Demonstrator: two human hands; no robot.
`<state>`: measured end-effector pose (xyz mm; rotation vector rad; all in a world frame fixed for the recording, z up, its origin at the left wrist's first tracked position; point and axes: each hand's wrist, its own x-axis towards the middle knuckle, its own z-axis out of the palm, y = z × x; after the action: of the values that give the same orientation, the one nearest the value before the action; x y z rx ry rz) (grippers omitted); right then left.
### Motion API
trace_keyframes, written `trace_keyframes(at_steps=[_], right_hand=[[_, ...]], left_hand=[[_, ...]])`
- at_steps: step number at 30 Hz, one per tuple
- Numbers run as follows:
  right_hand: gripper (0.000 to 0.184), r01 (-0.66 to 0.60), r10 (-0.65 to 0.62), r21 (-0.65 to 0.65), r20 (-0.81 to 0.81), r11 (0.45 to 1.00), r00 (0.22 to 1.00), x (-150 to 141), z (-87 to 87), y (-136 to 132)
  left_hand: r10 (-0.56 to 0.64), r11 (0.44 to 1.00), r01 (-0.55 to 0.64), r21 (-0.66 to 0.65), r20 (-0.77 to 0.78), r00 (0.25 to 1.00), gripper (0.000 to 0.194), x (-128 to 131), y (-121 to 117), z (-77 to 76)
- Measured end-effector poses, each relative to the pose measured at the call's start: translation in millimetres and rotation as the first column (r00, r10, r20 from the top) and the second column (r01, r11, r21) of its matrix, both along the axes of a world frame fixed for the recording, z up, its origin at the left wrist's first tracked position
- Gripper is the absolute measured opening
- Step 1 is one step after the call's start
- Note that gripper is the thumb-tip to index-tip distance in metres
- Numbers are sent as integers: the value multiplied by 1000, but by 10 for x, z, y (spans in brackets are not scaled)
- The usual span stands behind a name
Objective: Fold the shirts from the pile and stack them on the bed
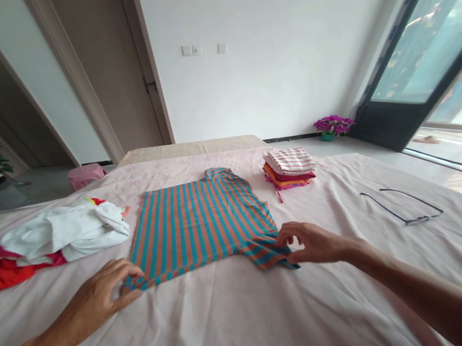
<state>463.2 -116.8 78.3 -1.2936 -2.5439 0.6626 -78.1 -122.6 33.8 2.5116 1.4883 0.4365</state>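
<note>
A T-shirt with teal and orange-brown stripes (195, 222) lies spread flat on the bed, its collar at the far right and one sleeve toward me. My left hand (104, 287) is at the near left corner of the hem, thumb and fingers closed about the cloth edge. At the near sleeve, my right hand (308, 242) has curled fingers and thumb closed on the sleeve's edge. The exact grip of the fingertips is partly hidden and slightly blurred.
A rumpled heap of white and red clothes (78, 230) lies on the left. Beyond the shirt to the right sits a stack of folded clothes (290, 164). Eyeglasses (420, 219) rest on the pale bedsheet (220, 331) at right. A pink stool (86, 175) stands past the bed.
</note>
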Motion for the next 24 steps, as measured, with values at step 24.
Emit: trace_keyframes(at_steps=[24], right_hand=[[39, 530, -526, -98, -363, 843, 769, -737, 220, 2179]], left_hand=[[611, 783, -503, -366, 605, 510, 54, 152, 1319, -50]])
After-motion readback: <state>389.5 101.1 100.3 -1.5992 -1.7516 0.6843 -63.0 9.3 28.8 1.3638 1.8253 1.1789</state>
